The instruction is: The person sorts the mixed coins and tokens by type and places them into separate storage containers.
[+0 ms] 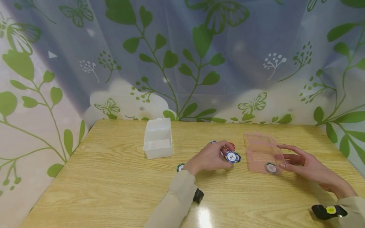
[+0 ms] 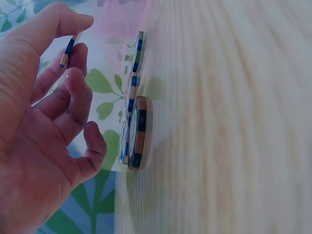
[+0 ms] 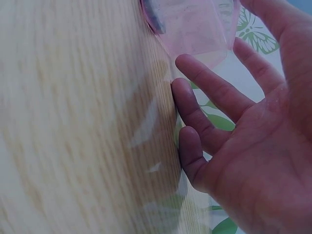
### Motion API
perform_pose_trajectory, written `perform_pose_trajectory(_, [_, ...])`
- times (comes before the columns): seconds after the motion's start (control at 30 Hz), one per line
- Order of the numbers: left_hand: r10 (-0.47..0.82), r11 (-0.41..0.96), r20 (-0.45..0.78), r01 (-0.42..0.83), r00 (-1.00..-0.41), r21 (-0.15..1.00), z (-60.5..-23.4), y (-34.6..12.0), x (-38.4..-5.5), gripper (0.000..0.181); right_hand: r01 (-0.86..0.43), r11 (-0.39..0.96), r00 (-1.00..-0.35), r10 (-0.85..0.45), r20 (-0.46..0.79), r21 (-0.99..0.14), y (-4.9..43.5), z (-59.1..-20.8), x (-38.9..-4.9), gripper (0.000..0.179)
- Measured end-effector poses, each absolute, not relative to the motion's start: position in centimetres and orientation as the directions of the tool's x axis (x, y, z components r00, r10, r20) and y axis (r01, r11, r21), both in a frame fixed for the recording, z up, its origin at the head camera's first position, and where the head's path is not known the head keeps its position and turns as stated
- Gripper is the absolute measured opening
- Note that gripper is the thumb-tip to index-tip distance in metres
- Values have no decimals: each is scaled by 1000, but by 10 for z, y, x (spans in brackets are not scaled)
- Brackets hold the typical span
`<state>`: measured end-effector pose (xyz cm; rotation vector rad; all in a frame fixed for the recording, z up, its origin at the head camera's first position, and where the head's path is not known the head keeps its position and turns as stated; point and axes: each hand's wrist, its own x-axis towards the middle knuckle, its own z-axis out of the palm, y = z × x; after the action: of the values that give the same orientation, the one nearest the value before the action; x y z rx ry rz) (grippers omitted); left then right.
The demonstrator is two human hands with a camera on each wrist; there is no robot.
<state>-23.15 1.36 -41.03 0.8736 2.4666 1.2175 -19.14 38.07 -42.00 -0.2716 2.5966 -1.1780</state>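
My left hand (image 1: 206,156) pinches a blue-and-white poker chip (image 1: 232,156) marked 10 between thumb and index finger, above the table. The chip appears edge-on as a thin disc (image 2: 69,52) in the left wrist view. Just behind the hand, a red chip (image 1: 231,145) and part of a blue chip (image 1: 213,142) show. A clear pink box (image 1: 254,155) stands to the right, with a dark-rimmed chip (image 1: 271,168) inside at its front. Beside the box's right wall is my right hand (image 1: 309,166), fingers spread, thumb and fingertips at the wall.
A white box (image 1: 158,152) with its lid tipped back stands at the left rear of the wooden table (image 1: 114,177). Partly behind my left wrist lies a green chip (image 1: 180,167). A patterned curtain (image 1: 182,63) hangs along the table's back edge.
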Motion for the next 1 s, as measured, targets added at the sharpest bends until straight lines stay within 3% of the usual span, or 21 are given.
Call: perform_pose_trajectory(1.0, [613,417,84,413,-785,810,-408,49,-229,39,-20,645,-943,-266,-200,-764,378,-416,-192,73])
